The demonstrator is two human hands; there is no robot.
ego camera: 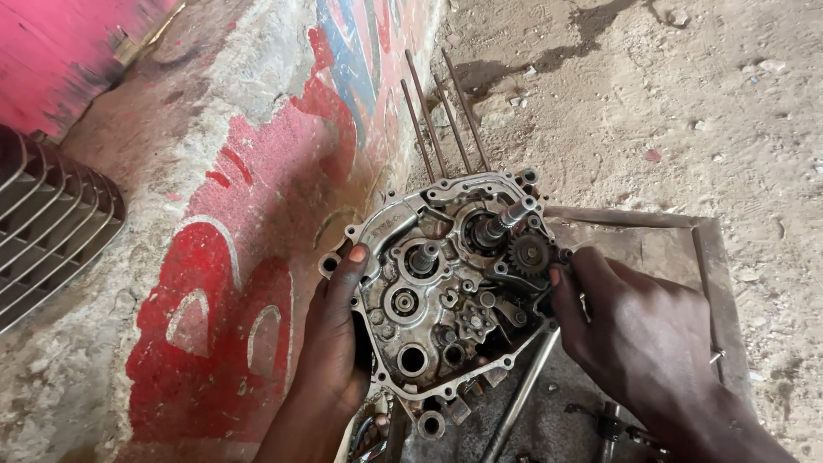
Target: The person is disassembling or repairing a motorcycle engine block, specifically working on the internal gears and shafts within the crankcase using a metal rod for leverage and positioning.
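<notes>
Head view, left hand (336, 330) and right hand (630, 330) clasping engine crankcase (437, 300) sides

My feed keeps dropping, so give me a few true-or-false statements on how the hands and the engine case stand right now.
1. Both hands grip the engine case. True: the left hand holds its left edge and the right hand its right edge.
2. A cover hides the gears. False: the case is open, with a small gear and shafts exposed.
3. Four long studs stick out of the case's far end. True.
4. The case lies on a clean white bench. False: it is over sandy ground, beside a red painted wall.
5. The right hand holds a wrench. False: it holds only the case.
</notes>
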